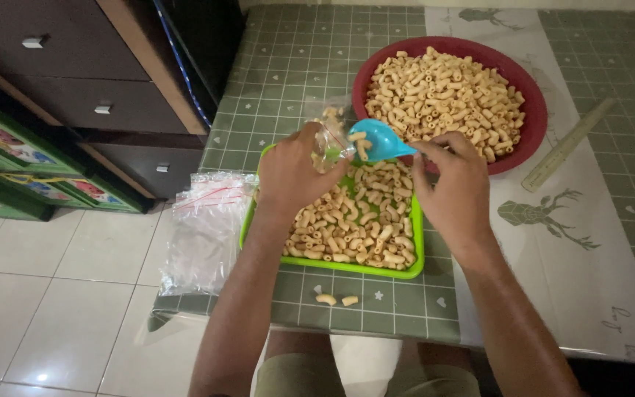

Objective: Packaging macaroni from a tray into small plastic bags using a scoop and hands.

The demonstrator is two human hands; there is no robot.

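**Snack pieces go from scoop to bag**

Snack pieces [365, 143], short tan tubes, sit in a blue scoop [381, 140] held over the far edge of a green tray [414, 254]. The right hand [456, 187] pinches the scoop's handle between thumb and fingers. At nine o'clock from the scoop, the left hand [292, 173] grips a small clear bag [330, 132], fingers closed round it, a few pieces already inside. The tray below is heaped with the same snacks. At one o'clock from the scoop stands a red bowl [534, 117], also full. A stack of empty clear bags [203, 228] lies at nine o'clock from the tray, overhanging the green checked table [288, 66]. Two loose pieces [336, 300] lie at six o'clock, just off the tray.
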